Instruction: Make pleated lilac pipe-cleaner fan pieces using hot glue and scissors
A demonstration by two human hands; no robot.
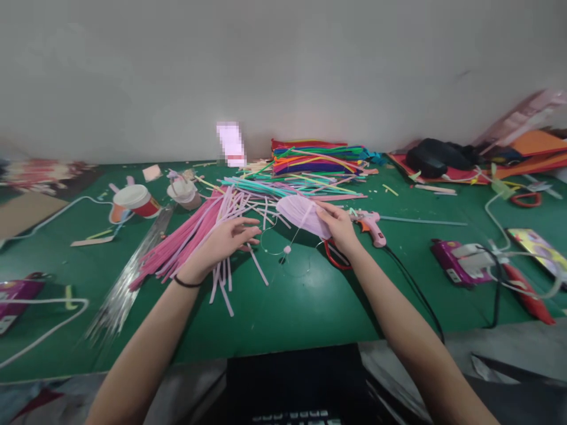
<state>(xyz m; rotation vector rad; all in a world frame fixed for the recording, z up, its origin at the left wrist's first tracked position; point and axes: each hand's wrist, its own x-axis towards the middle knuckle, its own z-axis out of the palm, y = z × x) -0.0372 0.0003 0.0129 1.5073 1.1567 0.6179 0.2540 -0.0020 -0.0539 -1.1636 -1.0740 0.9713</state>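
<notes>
Between the thumb and fingers of my right hand (339, 229) is a flat lilac oval piece (296, 211), which looks made of pipe cleaners laid side by side. A thin wire with a small lilac ball (287, 249) hangs below the piece. My left hand (228, 241) is open over the table, its fingers stretched to the right with nothing seen in them. Under and beside it lie lilac pipe cleaners (225, 289) and a bundle of pink pipe cleaners (177, 242). Red-handled scissors (334, 258) lie partly hidden beneath my right hand.
A pink glue gun (373, 229) lies right of my right hand, its black cord running to the front edge. Colourful pipe cleaners (316, 158) are piled at the back. Left are silvery wires (128, 283) and a paper cup (137, 200); right, a purple power strip (458, 262).
</notes>
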